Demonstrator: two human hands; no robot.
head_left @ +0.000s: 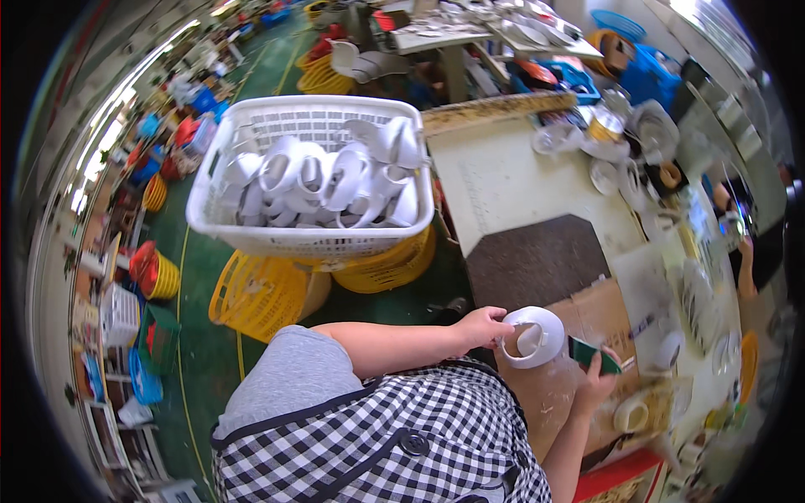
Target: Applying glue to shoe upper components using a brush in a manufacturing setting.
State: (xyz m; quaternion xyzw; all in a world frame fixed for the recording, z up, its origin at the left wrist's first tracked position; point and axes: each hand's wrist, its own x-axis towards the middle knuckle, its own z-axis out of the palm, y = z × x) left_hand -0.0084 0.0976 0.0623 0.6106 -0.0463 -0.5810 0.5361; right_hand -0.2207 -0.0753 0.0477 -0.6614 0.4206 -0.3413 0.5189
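My left hand (484, 328) pinches the near-left rim of a white ring-shaped part (549, 325), which has a wide round opening and a smaller white piece showing inside it. The part is held over a brown cardboard sheet (563, 411) on the table. In my right hand (596, 387) is a flat dark green block (584, 352), its fingers closed round the lower edge. The block is just right of the white part; whether they touch I cannot tell. A dark brown board (537, 260) lies beyond the cardboard.
At the left, a white basket (205, 197) of curved white parts rests on yellow baskets (268, 293). Clear plastic pieces, a tape roll (668, 173) and a marker (641, 326) lie along the table's right side. Another person's arm (746, 268) shows at far right.
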